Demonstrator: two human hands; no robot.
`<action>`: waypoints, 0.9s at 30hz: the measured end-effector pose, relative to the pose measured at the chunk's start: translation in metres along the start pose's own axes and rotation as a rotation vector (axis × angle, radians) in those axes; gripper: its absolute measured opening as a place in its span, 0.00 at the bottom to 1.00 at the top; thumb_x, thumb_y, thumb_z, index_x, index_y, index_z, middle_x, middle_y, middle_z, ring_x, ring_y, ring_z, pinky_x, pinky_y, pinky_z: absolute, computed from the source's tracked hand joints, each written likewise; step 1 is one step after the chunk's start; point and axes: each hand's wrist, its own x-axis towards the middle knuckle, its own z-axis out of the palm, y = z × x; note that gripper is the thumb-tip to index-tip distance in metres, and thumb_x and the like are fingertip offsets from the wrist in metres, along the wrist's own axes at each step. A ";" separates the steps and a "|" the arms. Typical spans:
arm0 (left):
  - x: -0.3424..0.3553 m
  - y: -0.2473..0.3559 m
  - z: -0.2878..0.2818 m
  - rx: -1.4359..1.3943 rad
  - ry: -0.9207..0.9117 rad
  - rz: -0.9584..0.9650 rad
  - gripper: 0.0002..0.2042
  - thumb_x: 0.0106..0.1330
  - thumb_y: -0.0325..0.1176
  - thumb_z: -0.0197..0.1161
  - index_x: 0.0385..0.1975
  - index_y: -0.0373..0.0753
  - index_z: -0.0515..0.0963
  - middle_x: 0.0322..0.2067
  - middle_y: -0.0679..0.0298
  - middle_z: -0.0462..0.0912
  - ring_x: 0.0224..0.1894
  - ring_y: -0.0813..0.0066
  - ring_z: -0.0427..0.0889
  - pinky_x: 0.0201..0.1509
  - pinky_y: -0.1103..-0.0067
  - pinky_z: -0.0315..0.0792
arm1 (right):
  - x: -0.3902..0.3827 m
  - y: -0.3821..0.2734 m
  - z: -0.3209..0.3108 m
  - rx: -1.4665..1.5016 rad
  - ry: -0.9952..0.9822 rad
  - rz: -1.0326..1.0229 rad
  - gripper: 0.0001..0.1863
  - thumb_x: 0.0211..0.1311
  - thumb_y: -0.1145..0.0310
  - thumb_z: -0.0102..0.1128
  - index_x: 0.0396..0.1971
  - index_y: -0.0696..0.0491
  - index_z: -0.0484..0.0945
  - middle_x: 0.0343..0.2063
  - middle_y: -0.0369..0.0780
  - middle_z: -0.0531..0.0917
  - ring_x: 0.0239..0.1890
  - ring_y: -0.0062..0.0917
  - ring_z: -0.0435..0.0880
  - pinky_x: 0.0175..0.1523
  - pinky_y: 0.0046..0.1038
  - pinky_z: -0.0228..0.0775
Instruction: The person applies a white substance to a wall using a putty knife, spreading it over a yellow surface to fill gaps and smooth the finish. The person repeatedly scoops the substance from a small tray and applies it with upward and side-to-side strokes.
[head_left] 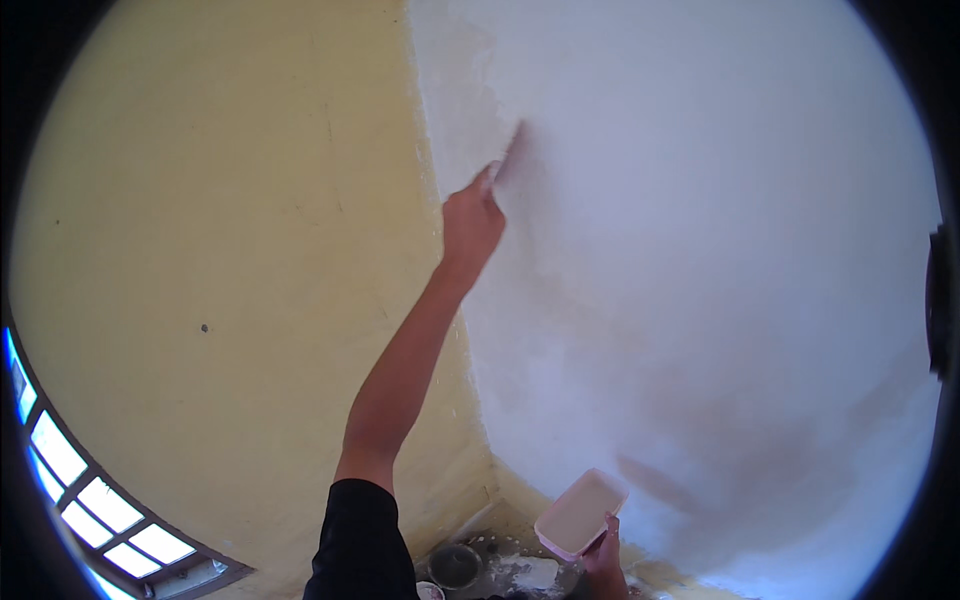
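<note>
My left hand [473, 222], at the end of a raised and stretched arm, is closed round a putty knife [511, 153]. Its thin blade, slightly blurred, meets the white-coated wall [700, 200] near the corner. Lower down, my right hand [604, 562] grips a shallow pinkish plastic tub [580, 515] by its side, thumb over the rim. The tub is tilted, and its pale inside faces up. Patches of the white wall look darker and uneven round the blade and further down to the right.
A yellow wall [230, 200] meets the white one at a corner on the left. A paned window [110, 505] is at lower left. On the spattered floor stand a dark round bucket [455, 566] and a small white pot [429, 591]. A dark object [937, 300] edges the far right.
</note>
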 end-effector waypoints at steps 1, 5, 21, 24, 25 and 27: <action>0.009 -0.005 -0.010 0.058 0.017 -0.137 0.08 0.57 0.23 0.55 0.34 0.31 0.78 0.29 0.42 0.81 0.36 0.41 0.81 0.37 0.59 0.75 | 0.001 0.000 -0.003 -0.009 -0.046 -0.015 0.33 0.65 0.47 0.47 0.63 0.54 0.62 0.58 0.45 0.73 0.60 0.40 0.73 0.64 0.45 0.65; 0.088 -0.042 -0.035 0.255 0.161 -0.244 0.07 0.55 0.28 0.59 0.30 0.30 0.78 0.30 0.41 0.81 0.38 0.41 0.81 0.43 0.58 0.76 | 0.007 0.004 -0.017 -0.018 0.021 0.026 0.33 0.66 0.48 0.46 0.63 0.55 0.62 0.57 0.45 0.74 0.60 0.40 0.74 0.64 0.44 0.65; 0.231 0.012 -0.003 0.102 0.097 -0.510 0.18 0.55 0.40 0.66 0.35 0.28 0.79 0.39 0.43 0.83 0.44 0.48 0.84 0.48 0.64 0.79 | 0.011 -0.014 -0.055 -0.078 0.110 0.146 0.35 0.64 0.42 0.46 0.64 0.50 0.64 0.57 0.45 0.75 0.58 0.40 0.76 0.59 0.54 0.69; 0.222 0.069 0.003 0.145 0.146 -0.269 0.17 0.53 0.38 0.65 0.33 0.27 0.78 0.37 0.42 0.83 0.42 0.45 0.84 0.47 0.63 0.79 | 0.016 -0.012 -0.057 -0.095 0.115 0.176 0.35 0.64 0.41 0.45 0.64 0.49 0.64 0.57 0.44 0.75 0.58 0.40 0.76 0.58 0.56 0.70; 0.212 0.092 0.010 0.149 0.200 -0.203 0.17 0.52 0.37 0.64 0.33 0.26 0.78 0.36 0.41 0.83 0.42 0.45 0.84 0.46 0.62 0.79 | 0.019 -0.010 -0.056 -0.101 0.112 0.187 0.35 0.64 0.40 0.45 0.64 0.48 0.64 0.57 0.44 0.75 0.58 0.40 0.76 0.58 0.57 0.70; 0.187 0.128 0.014 0.181 0.126 -0.155 0.18 0.54 0.42 0.64 0.28 0.29 0.80 0.32 0.41 0.83 0.39 0.44 0.83 0.46 0.60 0.77 | 0.018 -0.008 -0.055 -0.155 0.137 0.202 0.35 0.64 0.40 0.45 0.64 0.50 0.64 0.57 0.44 0.75 0.57 0.39 0.77 0.57 0.54 0.71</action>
